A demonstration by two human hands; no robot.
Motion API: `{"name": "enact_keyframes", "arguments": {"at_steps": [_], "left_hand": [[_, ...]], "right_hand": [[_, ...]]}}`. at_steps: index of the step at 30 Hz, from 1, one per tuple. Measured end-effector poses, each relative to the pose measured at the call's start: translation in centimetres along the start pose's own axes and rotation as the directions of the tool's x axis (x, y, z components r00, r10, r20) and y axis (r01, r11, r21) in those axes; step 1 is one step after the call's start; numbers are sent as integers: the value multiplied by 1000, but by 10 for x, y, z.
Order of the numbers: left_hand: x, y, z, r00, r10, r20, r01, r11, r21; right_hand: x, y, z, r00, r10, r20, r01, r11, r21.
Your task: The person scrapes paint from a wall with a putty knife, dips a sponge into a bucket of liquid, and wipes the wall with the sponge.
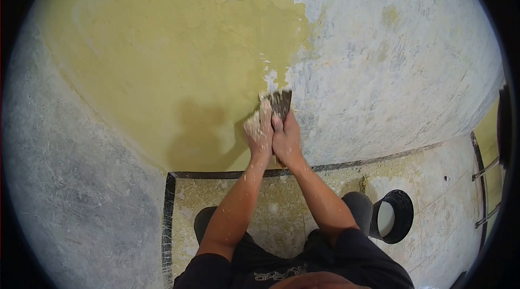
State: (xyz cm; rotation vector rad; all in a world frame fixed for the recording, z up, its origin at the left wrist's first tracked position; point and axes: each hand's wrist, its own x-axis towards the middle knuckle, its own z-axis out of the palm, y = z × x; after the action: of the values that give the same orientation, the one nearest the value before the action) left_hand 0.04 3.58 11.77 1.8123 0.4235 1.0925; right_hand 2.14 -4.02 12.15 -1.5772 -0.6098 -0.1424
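Note:
Both my hands are wrapped round a wide paint scraper (281,104), its dark blade pressed to the wall where yellow paint (162,45) borders bare whitish plaster (379,72). My left hand (259,129) lies along the tool's left side, its fingers stretched up toward the blade and caked with pale paint flakes. Closed on the handle is my right hand (286,138), just right of the left one. Most of the handle is hidden by the hands; a small end shows below them. Flakes speckle both forearms.
A black bucket (405,217) with whitish liquid stands on the floor by my right knee. Scrapings litter the tiled floor (271,208). A dark skirting strip (216,175) runs along the wall's foot. Grey wall (81,181) meets it at left; metal bars (486,169) are at far right.

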Motion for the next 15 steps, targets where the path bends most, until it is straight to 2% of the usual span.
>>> {"name": "enact_keyframes", "arguments": {"at_steps": [1,2,4,5,6,8,10,12,13,15], "left_hand": [[10,14,-4,997,-73,16,74,992,-106],[7,15,-7,996,-86,23,87,991,-101],[7,17,-6,988,-148,42,154,956,-248],[1,6,-6,984,-166,60,175,967,-186],[-11,-8,-4,984,-166,64,175,966,-189],[-26,-27,4,987,-152,46,155,986,-63],[-21,-19,2,976,-205,67,210,975,-78],[-4,-11,-1,987,-134,83,139,988,-59],[3,0,-4,986,-140,89,146,988,-58],[13,21,-8,981,-173,83,188,952,-240]], "right_hand": [[8,-17,0,1000,4,-4,-3,999,47],[3,-20,0,1000,18,-3,-18,999,44],[4,-23,0,997,69,20,-70,997,29],[-4,-7,4,1000,25,-11,-24,995,93],[-17,12,6,1000,26,-15,-24,996,90],[-31,38,8,997,65,-51,-57,986,159],[-25,27,6,997,62,-46,-54,985,164],[-10,12,4,1000,-3,-31,5,998,64],[-3,1,3,999,5,-32,-3,998,61],[8,-17,4,994,108,35,-112,980,163]]}}
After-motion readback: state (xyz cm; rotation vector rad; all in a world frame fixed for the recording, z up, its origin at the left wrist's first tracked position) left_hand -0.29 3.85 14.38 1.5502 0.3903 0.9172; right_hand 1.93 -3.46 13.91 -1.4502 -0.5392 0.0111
